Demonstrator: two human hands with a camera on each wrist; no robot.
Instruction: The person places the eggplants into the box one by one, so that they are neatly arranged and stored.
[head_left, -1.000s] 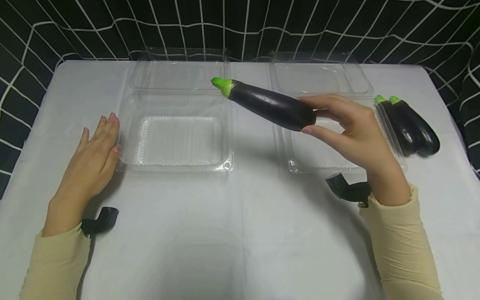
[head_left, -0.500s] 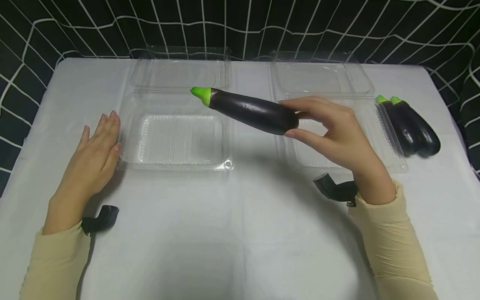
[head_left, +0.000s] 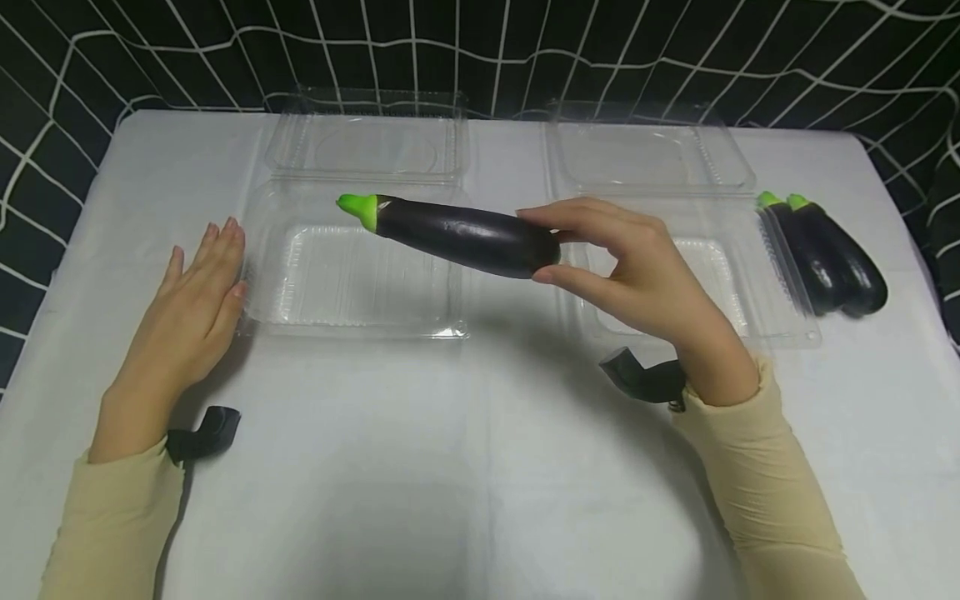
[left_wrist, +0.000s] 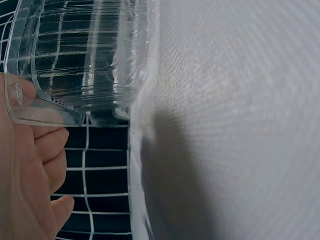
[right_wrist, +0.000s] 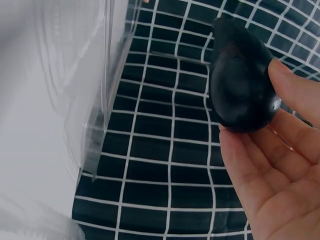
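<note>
My right hand [head_left: 630,267] pinches the rounded end of a dark purple eggplant [head_left: 465,237] between thumb and fingers. The eggplant is held up nearly level, its green stem pointing left over the left clear plastic container [head_left: 360,329]. In the right wrist view the eggplant [right_wrist: 242,80] shows end-on, with fingertips at its sides. My left hand [head_left: 187,308] has straight fingers and lies along the left side of that container. From the left wrist, the container's corner [left_wrist: 105,60] overlaps the fingers. Both containers have their lids folded back.
A second clear container [head_left: 780,329] sits under my right hand. Two more eggplants [head_left: 832,254] lie side by side at its right. A dark cloth with white grid lines [head_left: 480,50] rises behind the white table [head_left: 420,467].
My right hand has carried the eggplant leftward and slightly lower in the view, from between the containers to over the left one. My left hand has stayed beside the container.
</note>
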